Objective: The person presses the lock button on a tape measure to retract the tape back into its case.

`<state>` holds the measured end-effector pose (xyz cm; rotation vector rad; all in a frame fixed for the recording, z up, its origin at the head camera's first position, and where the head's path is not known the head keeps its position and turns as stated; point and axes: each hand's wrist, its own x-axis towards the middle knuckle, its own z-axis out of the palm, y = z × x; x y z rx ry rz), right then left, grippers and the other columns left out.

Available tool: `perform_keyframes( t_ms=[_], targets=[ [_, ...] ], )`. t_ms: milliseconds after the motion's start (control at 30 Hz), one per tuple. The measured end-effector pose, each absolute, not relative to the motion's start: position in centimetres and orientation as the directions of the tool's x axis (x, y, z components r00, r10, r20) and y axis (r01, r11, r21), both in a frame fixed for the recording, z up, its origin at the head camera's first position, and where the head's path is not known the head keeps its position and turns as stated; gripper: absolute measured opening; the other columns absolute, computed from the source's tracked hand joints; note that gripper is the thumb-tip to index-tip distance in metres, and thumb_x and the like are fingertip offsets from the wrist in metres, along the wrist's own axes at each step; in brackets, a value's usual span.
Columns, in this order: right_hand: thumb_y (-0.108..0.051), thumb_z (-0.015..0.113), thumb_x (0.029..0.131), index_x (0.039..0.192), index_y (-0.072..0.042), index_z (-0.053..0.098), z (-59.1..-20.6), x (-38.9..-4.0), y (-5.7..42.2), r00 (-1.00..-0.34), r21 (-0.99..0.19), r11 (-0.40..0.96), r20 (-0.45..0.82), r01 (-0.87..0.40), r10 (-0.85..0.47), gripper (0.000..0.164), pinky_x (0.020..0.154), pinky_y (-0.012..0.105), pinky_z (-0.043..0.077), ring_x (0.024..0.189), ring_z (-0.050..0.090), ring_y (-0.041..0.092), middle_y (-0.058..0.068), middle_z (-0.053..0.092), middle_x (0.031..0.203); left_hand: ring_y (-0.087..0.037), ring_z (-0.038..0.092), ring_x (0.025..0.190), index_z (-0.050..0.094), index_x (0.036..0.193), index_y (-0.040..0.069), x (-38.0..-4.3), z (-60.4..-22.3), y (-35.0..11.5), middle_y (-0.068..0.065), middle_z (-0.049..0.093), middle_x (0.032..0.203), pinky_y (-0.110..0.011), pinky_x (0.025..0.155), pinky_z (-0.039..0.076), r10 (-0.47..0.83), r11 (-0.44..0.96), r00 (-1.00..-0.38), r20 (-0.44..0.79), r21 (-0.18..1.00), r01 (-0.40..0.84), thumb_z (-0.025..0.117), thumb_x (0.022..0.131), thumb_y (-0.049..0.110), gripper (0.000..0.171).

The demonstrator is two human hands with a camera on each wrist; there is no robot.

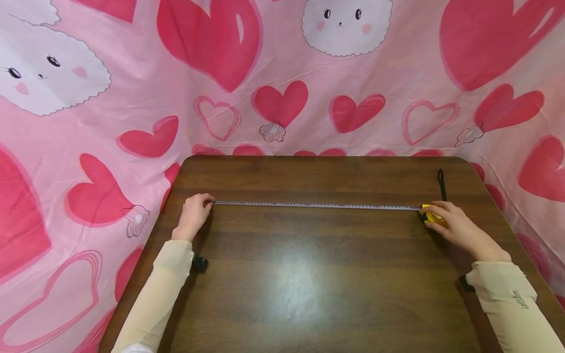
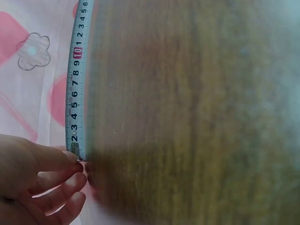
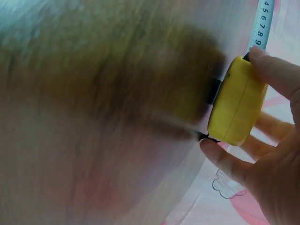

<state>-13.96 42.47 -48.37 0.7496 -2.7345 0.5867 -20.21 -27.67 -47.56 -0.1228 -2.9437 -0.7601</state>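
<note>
A yellow tape measure (image 3: pixel 236 103) has its white blade (image 1: pixel 309 205) drawn out in a long line across the wooden table. At the left end, my left hand (image 1: pixel 194 215) pinches the blade's tip between thumb and finger; the numbers from about 2 up past 10 show on the blade (image 2: pixel 75 93) in the left wrist view. My right hand (image 1: pixel 465 235) grips the yellow case at the right end, its thumb or a finger by the blade's mouth. From the case a black strap (image 1: pixel 442 185) runs toward the table's far side.
The brown wooden table (image 1: pixel 300 274) has rounded far corners. Behind it and along its sides hangs a pink cloth (image 1: pixel 300 68) with hearts and white faces. Black wrist cameras (image 1: pixel 200 264) sit by both light sleeves.
</note>
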Motion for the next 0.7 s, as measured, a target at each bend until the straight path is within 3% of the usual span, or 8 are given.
perform_keyframes(
  t_ms=[233,400,600,700],
  targets=[
    [0.008,0.088,0.069,0.105,-0.007,0.065,-48.7,-14.2,42.5,-0.827,-0.304,0.780,0.340,-0.547,-0.447,0.045,0.079,0.073,0.040,0.100,0.054,0.060,0.039,0.058,0.112,-0.043,0.065,0.095,0.075,0.104,-0.004,-20.1,-47.9,-27.8,-0.026,0.073,0.104,-0.058,0.089,0.052,0.056,0.875,-0.989,0.135,0.471,0.114,0.067,0.096,-0.003,0.011],
    [0.000,0.087,0.074,0.102,-0.007,0.067,-48.9,-14.3,42.8,-0.784,-0.283,0.747,0.387,-0.601,-0.485,0.035,0.077,0.069,0.040,0.097,0.056,0.054,0.034,0.061,0.107,-0.043,0.067,0.094,0.076,0.101,-0.004,-19.9,-47.9,-28.1,-0.025,0.074,0.103,-0.058,0.090,0.053,0.068,0.877,-0.987,0.143,0.462,0.128,0.070,0.095,-0.004,0.008],
    [-0.001,0.087,0.073,0.101,-0.008,0.068,-48.8,-14.2,42.9,-0.771,-0.287,0.734,0.413,-0.615,-0.485,0.035,0.078,0.066,0.038,0.098,0.055,0.052,0.033,0.062,0.106,-0.043,0.069,0.097,0.078,0.101,-0.002,-19.8,-47.4,-28.5,-0.024,0.076,0.104,-0.059,0.092,0.053,0.083,0.872,-0.987,0.138,0.470,0.139,0.073,0.095,-0.001,0.009],
    [-0.007,0.085,0.079,0.101,-0.009,0.069,-48.7,-14.0,42.8,-0.765,-0.292,0.728,0.429,-0.620,-0.480,0.028,0.080,0.065,0.037,0.100,0.054,0.052,0.034,0.061,0.109,-0.044,0.070,0.099,0.079,0.101,-0.002,-19.8,-47.2,-28.7,-0.023,0.076,0.103,-0.059,0.092,0.052,0.080,0.874,-0.988,0.133,0.467,0.133,0.073,0.095,0.000,0.009]
  ],
)
